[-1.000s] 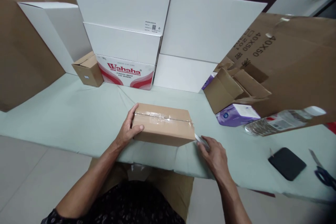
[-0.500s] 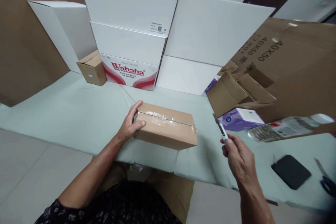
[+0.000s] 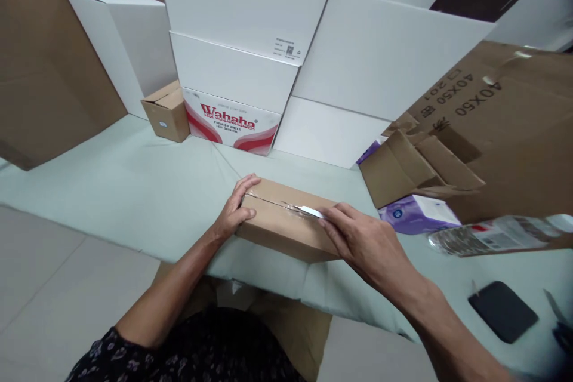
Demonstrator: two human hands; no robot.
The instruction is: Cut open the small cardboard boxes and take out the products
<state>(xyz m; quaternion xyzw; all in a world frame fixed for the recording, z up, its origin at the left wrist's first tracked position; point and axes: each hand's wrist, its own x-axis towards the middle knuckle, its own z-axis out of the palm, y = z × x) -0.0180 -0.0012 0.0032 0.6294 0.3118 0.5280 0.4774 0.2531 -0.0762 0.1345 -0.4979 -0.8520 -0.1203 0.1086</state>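
A closed brown cardboard box (image 3: 282,224) lies near the table's front edge, with clear tape along the seam on its top. My left hand (image 3: 237,206) grips its left end, thumb on the top and fingers over the far side. In my right hand (image 3: 358,236) is a white utility knife (image 3: 310,211), held over the box's right part. Its blade points left along the taped seam and appears to touch it; how deep the tip sits, I cannot tell. The box's right end is partly hidden behind my right hand.
White cartons (image 3: 242,6) stand along the back. A small brown box (image 3: 168,116) sits at the left rear. On the right are an open carton (image 3: 398,167), a purple package (image 3: 416,215), a plastic bottle (image 3: 496,234), a black flat pad (image 3: 502,310) and scissors (image 3: 564,334).
My right hand has brought the utility knife leftward from beside the box onto its taped seam. My left hand keeps its hold on the box's left end. The whole view has shifted slightly.
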